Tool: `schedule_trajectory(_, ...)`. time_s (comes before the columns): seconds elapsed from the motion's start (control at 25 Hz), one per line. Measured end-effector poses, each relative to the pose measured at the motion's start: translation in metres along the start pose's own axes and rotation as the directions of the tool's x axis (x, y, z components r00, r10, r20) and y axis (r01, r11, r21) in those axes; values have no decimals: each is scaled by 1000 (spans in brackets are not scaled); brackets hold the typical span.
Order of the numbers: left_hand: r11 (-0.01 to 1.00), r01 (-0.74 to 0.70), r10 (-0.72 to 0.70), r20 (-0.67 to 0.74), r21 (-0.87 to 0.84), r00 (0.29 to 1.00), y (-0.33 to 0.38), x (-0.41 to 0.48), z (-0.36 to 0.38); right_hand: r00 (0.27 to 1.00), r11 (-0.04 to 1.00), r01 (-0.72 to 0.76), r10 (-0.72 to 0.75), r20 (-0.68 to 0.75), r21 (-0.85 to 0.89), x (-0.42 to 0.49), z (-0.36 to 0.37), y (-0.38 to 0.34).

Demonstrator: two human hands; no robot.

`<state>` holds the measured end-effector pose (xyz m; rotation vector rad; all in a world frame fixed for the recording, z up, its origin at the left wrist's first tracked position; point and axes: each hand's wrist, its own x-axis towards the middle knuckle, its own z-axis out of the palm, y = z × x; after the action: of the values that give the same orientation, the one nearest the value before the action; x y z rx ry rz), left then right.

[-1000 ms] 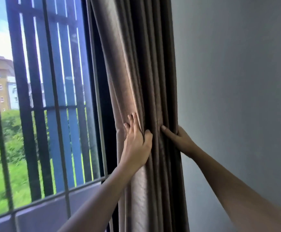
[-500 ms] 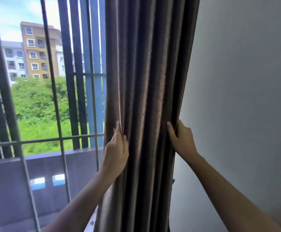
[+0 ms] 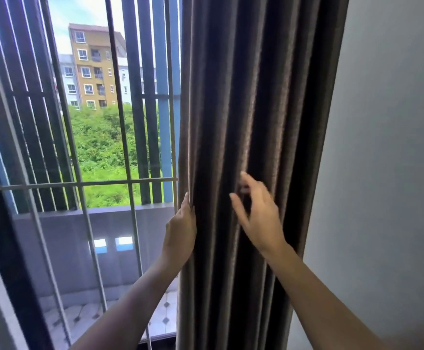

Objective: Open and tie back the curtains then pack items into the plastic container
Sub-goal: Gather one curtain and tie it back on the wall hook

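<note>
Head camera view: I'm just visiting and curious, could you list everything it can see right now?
curtain: one, grey-brown, gathered in folds at centre, between window and wall
window grille: one, pale grey thin bars, across the window on the left
slats: several, dark blue-grey, upright outside the grille
wall: one, pale grey, right of the curtain
building: one, ochre yellow, far outside, with paler blocks beside it
greenery: one mass, bright green, below the building
balcony parapet: one, grey, below the grille's crossbar
floor tiles: many, white with dark dots, balcony floor
left hand: one, bare, holds the curtain's left edge
right hand: one, bare, blurred, fingers spread before the folds
</note>
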<state>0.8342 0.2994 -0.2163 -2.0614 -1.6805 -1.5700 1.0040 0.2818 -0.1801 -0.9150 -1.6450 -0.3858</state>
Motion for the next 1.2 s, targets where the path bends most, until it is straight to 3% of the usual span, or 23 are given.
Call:
schedule_trajectory(0.08,999,-5,4,31,34,1000,-1,2,-2,985,989,-144,145,89,-26,4,12,-12)
schedule_trajectory(0.2,1000,-26,26,41,7,999,0,1,-8,938,931,-346,344,-32,-113,1,21,-13)
schedule_trajectory(0.32,999,-51,51,25,-20,998,4,0,-13,875,874,-484,484,25,40,5,15,-6)
schedule_trajectory(0.4,998,-61,61,18,-27,998,4,0,-14,896,896,-443,442,40,24,11,14,-8)
schedule_trajectory(0.52,997,-68,69,29,-49,997,6,-1,-14,961,953,-261,241,-137,-153,24,22,-11)
schedule_trajectory(0.6,995,-88,91,42,-56,995,9,-2,-15,979,947,-194,170,-113,-256,34,26,-13)
schedule_trajectory(0.76,994,-79,82,39,-74,996,11,-1,-17,951,910,-305,306,-43,-280,62,30,-22)
schedule_trajectory(0.92,992,-90,96,62,-83,994,10,-2,-16,912,897,-397,410,28,-194,55,33,-31)
schedule_trajectory(1.08,997,-76,73,164,11,984,3,1,-7,855,872,-415,471,217,-258,-17,53,-16)
schedule_trajectory(1.2,990,-144,138,248,4,959,3,0,-4,825,880,-414,470,313,-231,-87,63,-2)
